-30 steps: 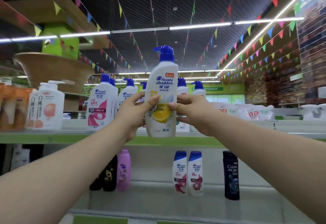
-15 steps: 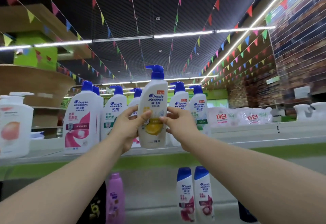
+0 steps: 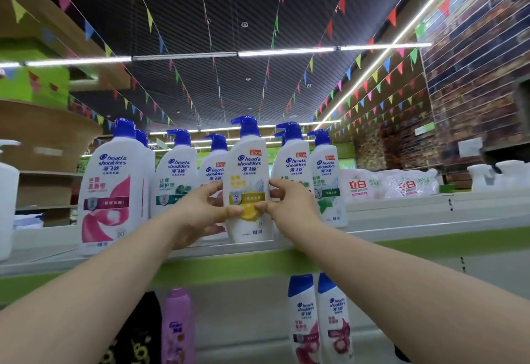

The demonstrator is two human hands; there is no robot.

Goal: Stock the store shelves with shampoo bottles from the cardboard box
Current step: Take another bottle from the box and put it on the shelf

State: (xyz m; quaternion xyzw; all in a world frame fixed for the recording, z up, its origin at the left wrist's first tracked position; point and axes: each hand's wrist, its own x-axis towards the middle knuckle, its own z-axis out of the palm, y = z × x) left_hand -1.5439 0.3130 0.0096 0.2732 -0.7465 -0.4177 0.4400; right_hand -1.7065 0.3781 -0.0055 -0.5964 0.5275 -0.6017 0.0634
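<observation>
As the left hand and the right hand pinch its sides, thumbs and fingertips closed on the label, a yellow-labelled shampoo bottle stands upright at the front edge of the top shelf. More blue-pump bottles crowd just behind and beside it, a green-labelled bottle to its left and a large pink-labelled bottle farther left. Bagged detergent lies well to the right on the same shelf. Below, two smaller blue-capped bottles stand side by side, a purple bottle to their left.
</observation>
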